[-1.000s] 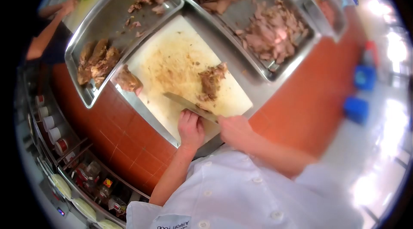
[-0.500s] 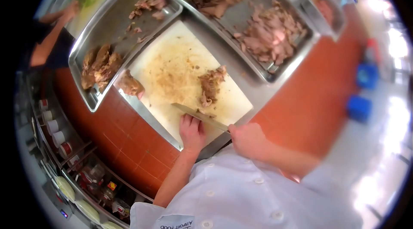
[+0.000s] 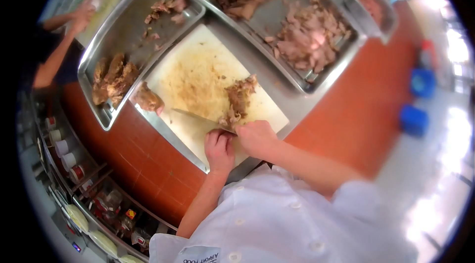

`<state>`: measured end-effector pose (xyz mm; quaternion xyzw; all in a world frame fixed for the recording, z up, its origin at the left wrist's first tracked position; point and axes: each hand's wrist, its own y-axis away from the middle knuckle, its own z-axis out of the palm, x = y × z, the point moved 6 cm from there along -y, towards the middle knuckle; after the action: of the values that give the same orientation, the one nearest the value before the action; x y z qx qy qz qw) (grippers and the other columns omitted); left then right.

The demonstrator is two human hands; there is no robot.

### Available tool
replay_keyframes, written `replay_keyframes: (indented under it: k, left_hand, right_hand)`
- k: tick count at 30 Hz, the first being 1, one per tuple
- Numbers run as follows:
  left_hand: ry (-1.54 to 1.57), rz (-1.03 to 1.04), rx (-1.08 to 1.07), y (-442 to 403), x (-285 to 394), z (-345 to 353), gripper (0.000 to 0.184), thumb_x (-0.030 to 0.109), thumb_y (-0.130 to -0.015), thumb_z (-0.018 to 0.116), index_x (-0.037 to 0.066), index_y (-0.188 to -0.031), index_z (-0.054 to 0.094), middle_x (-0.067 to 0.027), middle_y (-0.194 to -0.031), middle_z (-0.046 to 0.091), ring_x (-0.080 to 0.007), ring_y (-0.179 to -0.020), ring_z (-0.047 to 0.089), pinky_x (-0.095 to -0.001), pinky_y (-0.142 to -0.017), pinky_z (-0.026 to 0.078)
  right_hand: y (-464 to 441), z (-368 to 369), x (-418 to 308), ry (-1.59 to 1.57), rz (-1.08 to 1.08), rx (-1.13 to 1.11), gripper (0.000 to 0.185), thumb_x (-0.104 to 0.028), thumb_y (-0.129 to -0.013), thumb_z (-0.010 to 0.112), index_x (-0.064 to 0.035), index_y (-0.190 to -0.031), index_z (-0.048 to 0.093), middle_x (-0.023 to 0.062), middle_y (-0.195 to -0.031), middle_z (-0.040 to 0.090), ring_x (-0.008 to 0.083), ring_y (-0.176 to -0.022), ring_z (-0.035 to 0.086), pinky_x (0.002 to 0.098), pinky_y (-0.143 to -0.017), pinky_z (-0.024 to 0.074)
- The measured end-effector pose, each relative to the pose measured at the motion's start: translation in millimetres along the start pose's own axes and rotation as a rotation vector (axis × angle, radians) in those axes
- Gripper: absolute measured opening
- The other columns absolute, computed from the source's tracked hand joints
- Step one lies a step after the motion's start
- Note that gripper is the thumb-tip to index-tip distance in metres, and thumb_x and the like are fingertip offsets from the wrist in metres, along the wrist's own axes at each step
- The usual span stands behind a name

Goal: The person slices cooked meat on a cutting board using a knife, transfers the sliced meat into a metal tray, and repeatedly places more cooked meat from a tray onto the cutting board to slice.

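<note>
1. Right grip [image 3: 257, 139]: I read it as wrapped around the handle of a knife [image 3: 198, 116], whose blade points leftward over the board.
2. Left grip [image 3: 219, 149]: fingers curled, just beside the blade; I cannot tell what, if anything, it holds.
3. Cutting board [image 3: 203, 40]: below both grips, on the metal tabletop [image 3: 269, 75].
4. Chopped meat [image 3: 239, 99]: on the board, just beyond the knife.
5. Meat chunk [image 3: 147, 99]: at the board's left corner.
6. Left tray [image 3: 123, 25]: I see large cooked-meat pieces [image 3: 115, 80] nearer, scraps [image 3: 166, 8] farther.
7. Right tray [image 3: 271, 18]: two heaps of sliced meat [image 3: 316, 35].
8. Co-worker's hands [image 3: 83, 12]: beyond the left tray.
</note>
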<state>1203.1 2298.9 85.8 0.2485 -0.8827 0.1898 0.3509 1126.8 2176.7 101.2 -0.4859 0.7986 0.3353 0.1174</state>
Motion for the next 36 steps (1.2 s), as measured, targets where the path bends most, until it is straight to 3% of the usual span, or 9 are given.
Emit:
replay_keyframes:
  k: [5, 11, 17, 23, 29, 36]
  left_hand:
    - [0.015, -0.043, 0.054, 3.6, -1.1, -4.0, 0.015, -0.003, -0.083, 0.069, 0.003, -0.096, 0.067, -0.0157, -0.108, 0.063, -0.0387, -0.100, 0.059, -0.0466, -0.086, 0.050]
    - [-0.086, -0.008, 0.015, 3.3, -1.5, -1.9, 0.017, -0.001, -0.083, 0.069, 0.004, -0.099, 0.069, -0.0158, -0.104, 0.063, -0.0402, -0.096, 0.058, -0.0486, -0.084, 0.051]
    - [-0.071, 0.029, 0.066, 0.4, 5.4, -2.8, 0.025, -0.003, -0.081, 0.068, 0.003, -0.105, 0.070, -0.0169, -0.106, 0.063, -0.0414, -0.097, 0.058, -0.0495, -0.084, 0.051]
    - [-0.053, 0.003, 0.081, 3.4, 0.7, 0.0, 0.025, -0.004, -0.081, 0.067, 0.004, -0.105, 0.071, -0.0171, -0.107, 0.064, -0.0420, -0.099, 0.059, -0.0489, -0.086, 0.051]
    - [-0.024, -0.028, 0.045, 4.3, -2.8, -0.7, 0.019, -0.002, -0.083, 0.069, 0.002, -0.101, 0.072, -0.0166, -0.107, 0.064, -0.0406, -0.100, 0.060, -0.0480, -0.086, 0.051]
    - [0.048, -0.060, 0.084, 6.5, -3.3, -7.9, 0.019, -0.002, -0.082, 0.073, 0.004, -0.100, 0.072, -0.0150, -0.106, 0.064, -0.0393, -0.099, 0.060, -0.0473, -0.086, 0.052]
  right_hand:
    - [16.5, -18.8, 8.6, -0.067, 0.065, 0.107, 0.010, -0.015, -0.088, 0.064, -0.0054, -0.091, 0.066, 0.0179, -0.069, 0.068, 0.0396, -0.068, 0.069, 0.0516, -0.061, 0.0537]
    - [71.0, -31.1, -5.3, 0.006, 0.112, -0.150, 0.014, -0.013, -0.088, 0.061, -0.0037, -0.097, 0.066, 0.0178, -0.074, 0.071, 0.0390, -0.073, 0.072, 0.0513, -0.065, 0.0552]
    - [76.4, -21.7, 4.3, 0.009, 0.105, -0.115, 0.013, -0.013, -0.086, 0.063, -0.0057, -0.097, 0.064, 0.0153, -0.070, 0.068, 0.0382, -0.067, 0.069, 0.0515, -0.059, 0.0529]
    - [83.0, -23.4, 13.0, 0.035, 0.138, -0.217, 0.010, -0.010, -0.086, 0.062, -0.0039, -0.094, 0.064, 0.0157, -0.076, 0.072, 0.0369, -0.070, 0.072, 0.0489, -0.062, 0.0551]
    - [8.1, 6.6, -7.8, 0.072, -0.012, -0.008, 0.014, -0.015, -0.084, 0.067, -0.0059, -0.095, 0.067, 0.0158, -0.072, 0.070, 0.0378, -0.068, 0.070, 0.0497, -0.063, 0.0546]
    - [29.0, -19.0, 6.2, -0.015, 0.074, 0.060, 0.012, -0.015, -0.088, 0.065, -0.0044, -0.091, 0.066, 0.0178, -0.069, 0.069, 0.0392, -0.068, 0.069, 0.0518, -0.062, 0.0539]
